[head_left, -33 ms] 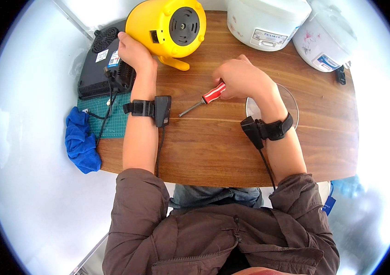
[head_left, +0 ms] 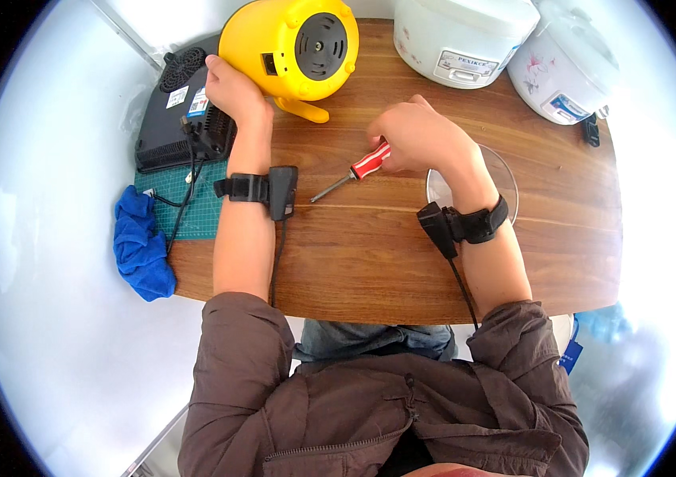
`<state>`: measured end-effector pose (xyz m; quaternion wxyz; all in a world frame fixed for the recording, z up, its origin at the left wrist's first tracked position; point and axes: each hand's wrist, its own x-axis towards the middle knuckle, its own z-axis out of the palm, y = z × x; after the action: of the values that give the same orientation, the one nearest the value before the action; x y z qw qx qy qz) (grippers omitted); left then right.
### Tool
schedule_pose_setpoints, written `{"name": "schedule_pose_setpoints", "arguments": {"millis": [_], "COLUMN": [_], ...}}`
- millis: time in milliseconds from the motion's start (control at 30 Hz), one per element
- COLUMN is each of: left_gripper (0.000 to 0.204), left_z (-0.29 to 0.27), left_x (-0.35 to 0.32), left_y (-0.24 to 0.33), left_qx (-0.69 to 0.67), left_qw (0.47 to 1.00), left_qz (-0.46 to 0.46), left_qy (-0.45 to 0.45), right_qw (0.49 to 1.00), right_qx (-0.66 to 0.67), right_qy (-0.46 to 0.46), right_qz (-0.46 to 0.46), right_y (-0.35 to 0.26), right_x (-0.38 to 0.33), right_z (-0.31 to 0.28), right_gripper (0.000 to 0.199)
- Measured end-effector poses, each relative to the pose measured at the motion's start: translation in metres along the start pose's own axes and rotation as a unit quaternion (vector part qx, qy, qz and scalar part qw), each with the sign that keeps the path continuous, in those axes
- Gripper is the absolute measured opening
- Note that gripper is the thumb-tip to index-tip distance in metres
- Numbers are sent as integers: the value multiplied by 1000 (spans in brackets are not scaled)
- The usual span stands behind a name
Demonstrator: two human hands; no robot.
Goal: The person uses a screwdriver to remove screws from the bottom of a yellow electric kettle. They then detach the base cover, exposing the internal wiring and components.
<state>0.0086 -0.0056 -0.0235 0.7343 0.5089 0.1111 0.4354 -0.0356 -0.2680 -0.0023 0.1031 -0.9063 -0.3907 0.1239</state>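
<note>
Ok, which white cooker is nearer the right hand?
The left white cooker, just beyond the right hand; the right white cooker stands farther off, to the right.

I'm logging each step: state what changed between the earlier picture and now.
Almost nothing: the yellow appliance has shifted barely rightward, if at all. Nothing was taken hold of or let go. The left hand stays against it; the right hand still holds the screwdriver.

Bright, fisheye-curved edges, black corners, white glare at right — apparently overexposed
</note>
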Motion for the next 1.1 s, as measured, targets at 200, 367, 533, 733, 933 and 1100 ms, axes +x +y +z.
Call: {"name": "schedule_pose_setpoints", "arguments": {"millis": [200,367,533,733,933,1100], "left_gripper": [46,45,45,47,47,48], "left_z": [-8,-17,-3,-2,1,-2], "left_x": [6,10,-1,-2,-5,-1], "left_y": [-8,-11,-10,-10,-9,-13], "left_qx": [21,-1,12,61,34,45], "left_qw": [999,999,998,993,996,994], "left_qz": [36,52,52,90,72,87], "left_qy": [-12,-15,-25,-37,-38,-48], "right_qw": [991,944,900,914,927,930], "right_qx": [90,182,153,138,92,90], "right_qy": [94,275,365,354,338,330], "right_qz": [-27,17,181,145,132,133], "right_y": [0,12,-2,-9,3,2], "right_x": [-25,-60,-60,-48,-38,-38], "right_z": [-46,-74,-91,-83,-69,-71], "right_gripper": [24,29,30,31,37,37]}}
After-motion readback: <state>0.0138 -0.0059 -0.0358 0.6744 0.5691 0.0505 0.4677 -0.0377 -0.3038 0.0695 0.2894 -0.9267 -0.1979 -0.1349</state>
